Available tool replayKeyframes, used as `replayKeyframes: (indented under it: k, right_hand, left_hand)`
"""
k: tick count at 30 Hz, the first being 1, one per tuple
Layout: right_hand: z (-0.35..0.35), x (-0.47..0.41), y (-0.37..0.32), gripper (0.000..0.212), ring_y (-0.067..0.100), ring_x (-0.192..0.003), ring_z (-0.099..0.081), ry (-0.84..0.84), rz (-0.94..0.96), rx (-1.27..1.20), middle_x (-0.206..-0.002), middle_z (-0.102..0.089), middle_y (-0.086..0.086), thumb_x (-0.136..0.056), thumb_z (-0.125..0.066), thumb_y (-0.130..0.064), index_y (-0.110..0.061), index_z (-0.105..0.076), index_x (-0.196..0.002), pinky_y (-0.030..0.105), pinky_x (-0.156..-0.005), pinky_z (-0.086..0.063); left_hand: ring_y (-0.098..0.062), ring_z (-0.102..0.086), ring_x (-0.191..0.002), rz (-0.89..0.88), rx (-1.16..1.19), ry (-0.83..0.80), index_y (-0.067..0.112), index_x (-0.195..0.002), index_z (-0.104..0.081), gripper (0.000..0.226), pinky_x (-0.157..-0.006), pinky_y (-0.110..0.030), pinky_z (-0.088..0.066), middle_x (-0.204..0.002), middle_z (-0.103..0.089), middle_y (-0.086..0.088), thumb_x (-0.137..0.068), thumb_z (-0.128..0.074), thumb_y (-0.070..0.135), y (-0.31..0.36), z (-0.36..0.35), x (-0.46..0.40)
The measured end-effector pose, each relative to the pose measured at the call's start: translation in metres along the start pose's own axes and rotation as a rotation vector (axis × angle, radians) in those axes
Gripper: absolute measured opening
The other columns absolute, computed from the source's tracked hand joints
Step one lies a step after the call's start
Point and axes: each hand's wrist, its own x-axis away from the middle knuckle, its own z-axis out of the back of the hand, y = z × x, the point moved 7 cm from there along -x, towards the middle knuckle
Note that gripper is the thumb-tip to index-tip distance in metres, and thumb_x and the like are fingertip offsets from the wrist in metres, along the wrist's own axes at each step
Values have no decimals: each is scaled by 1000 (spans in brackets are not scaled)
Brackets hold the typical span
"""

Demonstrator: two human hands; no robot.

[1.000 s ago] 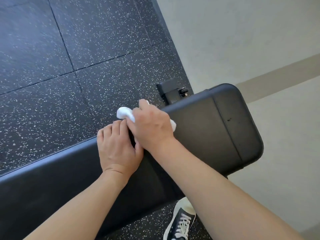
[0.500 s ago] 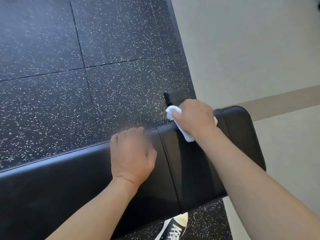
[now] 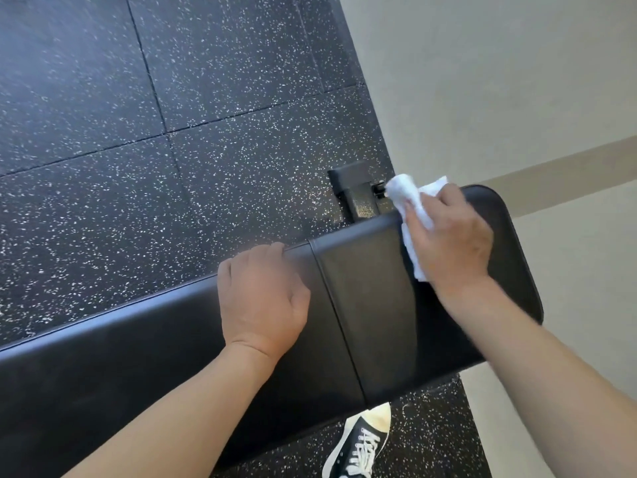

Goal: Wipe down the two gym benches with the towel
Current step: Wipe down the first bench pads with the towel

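At the near edge a black lace-up sneaker with a cream toe cap (image 3: 362, 443) stands on the dark speckled rubber floor (image 3: 172, 98), just below the long black padded vinyl gym bench (image 3: 372, 298) that runs from near left to far right. The left hand (image 3: 263, 298) rests palm-down on the bench, its fingers (image 3: 255, 255) together and curled over the far edge. Farther right, the right hand (image 3: 451, 243) presses a crumpled white towel (image 3: 405, 198) onto the pad's far edge, fingers close together and bent over the cloth, beside the black metal frame foot (image 3: 358, 194) and the beige wall (image 3: 499, 81).
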Motion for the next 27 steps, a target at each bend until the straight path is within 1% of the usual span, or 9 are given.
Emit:
replayKeyframes:
  k: [4,6,9,11,14,19,24,25,27]
  right_hand:
    - [-16,56,-82,14,23,-68,-57,32,71,-153,-86,-57,4,-94,-65,-30,-23,-74,-102,33,-53,-38]
    - [-25,68,-116,14,21,-69,-53,4,113,-246,-84,-55,2,-91,-64,-27,-21,-74,-100,32,-55,-38]
    - [-21,69,-126,16,21,-67,-55,37,198,-293,-81,-57,2,-87,-65,-24,-18,-75,-97,33,-50,-44]
    - [-15,69,-111,18,23,-66,-59,51,247,-282,-81,-60,4,-88,-68,-23,-17,-77,-102,38,-49,-48]
    - [-2,70,-54,19,25,-64,-61,115,113,-224,-78,-60,4,-86,-72,-18,-21,-78,-103,39,-48,-49]
    - [16,127,27,23,26,-64,-58,224,-214,-188,-80,-59,6,-92,-70,-17,-23,-78,-114,40,-48,-48]
    - [4,232,-15,34,21,-69,-55,248,-389,-275,-85,-58,1,-91,-72,-17,-20,-74,-124,36,-56,-49]
    - [1,250,-27,35,20,-70,-56,245,-397,-320,-87,-59,0,-90,-73,-16,-19,-74,-125,35,-59,-51]
    - [-4,271,-40,37,19,-74,-58,231,-383,-398,-92,-59,-1,-92,-71,-18,-18,-71,-129,34,-61,-53]
  left_hand:
    - [-35,-55,-112,-33,-28,3,13,-136,-59,53,-106,-52,-38,-124,-64,-8,-93,-44,40,2,-1,1]
    - [-34,-55,-111,-43,-36,15,14,-132,-57,49,-103,-51,-37,-123,-63,-8,-93,-42,39,3,0,1]
    - [-35,-55,-110,-71,-66,-1,12,-127,-54,44,-101,-53,-40,-124,-62,-9,-95,-38,37,7,0,0]
    - [-35,-56,-115,-152,-79,-10,10,-136,-54,48,-103,-54,-41,-133,-62,-11,-98,-35,33,11,-1,2]
    - [-32,-53,-131,-292,-55,-9,15,-157,-43,58,-110,-51,-38,-153,-54,-6,-101,-35,28,20,-1,3]
    - [-34,-45,-141,-494,-16,-10,22,-160,-40,69,-115,-52,-36,-163,-41,-3,-92,-39,13,33,-2,6]
    - [-36,-43,-146,-432,66,-60,15,-156,-48,67,-120,-56,-33,-162,-44,-8,-90,-42,5,36,6,5]
    - [-37,-39,-148,-497,70,-95,12,-155,-49,66,-121,-59,-31,-163,-43,-9,-90,-43,4,42,8,8]
    - [-35,-33,-153,-819,21,-181,16,-153,-51,64,-122,-63,-28,-165,-40,-6,-89,-46,7,66,8,33]
